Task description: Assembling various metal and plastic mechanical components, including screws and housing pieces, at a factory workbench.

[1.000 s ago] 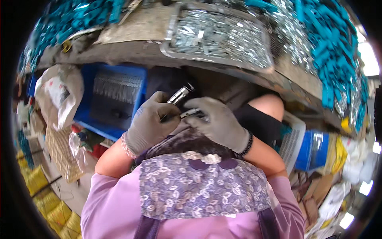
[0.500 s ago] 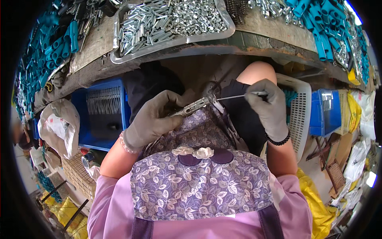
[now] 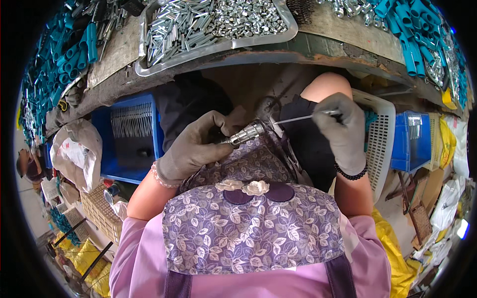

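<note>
My left hand, in a grey glove, grips a short slotted metal cylinder between thumb and fingers above my lap. The cylinder slants up to the right. My gloved right hand is closed on a thin metal rod, whose near end shows between the fingers. Leftward, the rod points to just beyond the cylinder's outer end; whether they touch, I cannot tell. Behind them lies a dark round thing, too dim to name.
A metal tray of pins and small fittings stands on the workbench. Teal sleeves are heaped at both sides. Blue bins and a white perforated basket flank my legs. A white sack stands at left.
My right hand and the rod have shifted slightly right. The slotted cylinder has turned in my left hand, and less of its length shows.
</note>
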Tool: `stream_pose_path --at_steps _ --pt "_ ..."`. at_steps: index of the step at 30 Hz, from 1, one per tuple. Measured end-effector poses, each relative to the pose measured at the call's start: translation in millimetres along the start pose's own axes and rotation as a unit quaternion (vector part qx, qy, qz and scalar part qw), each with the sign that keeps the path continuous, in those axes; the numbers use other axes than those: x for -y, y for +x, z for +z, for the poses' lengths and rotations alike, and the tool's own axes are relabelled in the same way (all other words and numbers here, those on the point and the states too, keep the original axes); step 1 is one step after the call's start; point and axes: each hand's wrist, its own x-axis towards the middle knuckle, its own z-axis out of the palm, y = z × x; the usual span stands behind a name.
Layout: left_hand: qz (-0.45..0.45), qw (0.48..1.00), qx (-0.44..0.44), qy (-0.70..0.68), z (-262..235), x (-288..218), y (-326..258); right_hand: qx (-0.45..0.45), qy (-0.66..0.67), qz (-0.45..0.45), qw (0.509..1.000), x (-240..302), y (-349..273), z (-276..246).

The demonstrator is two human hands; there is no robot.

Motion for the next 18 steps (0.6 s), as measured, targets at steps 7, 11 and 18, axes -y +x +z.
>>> stream_pose_path --at_steps 7,11,18 --pt "0.048 0.998 0.032 0.020 4.9 8.6 7.6 0.109 -0.013 -0.003 0.994 3.9 1.1 39.2" --pt "0.065 0.997 0.036 0.018 2.4 10.7 7.0 0.161 0.035 -0.030 0.986 0.8 5.4 41.9" --pt "0.021 1.000 0.004 0.001 0.1 8.7 4.5 0.166 0.053 -0.087 0.981 -3.4 -5.6 55.1"
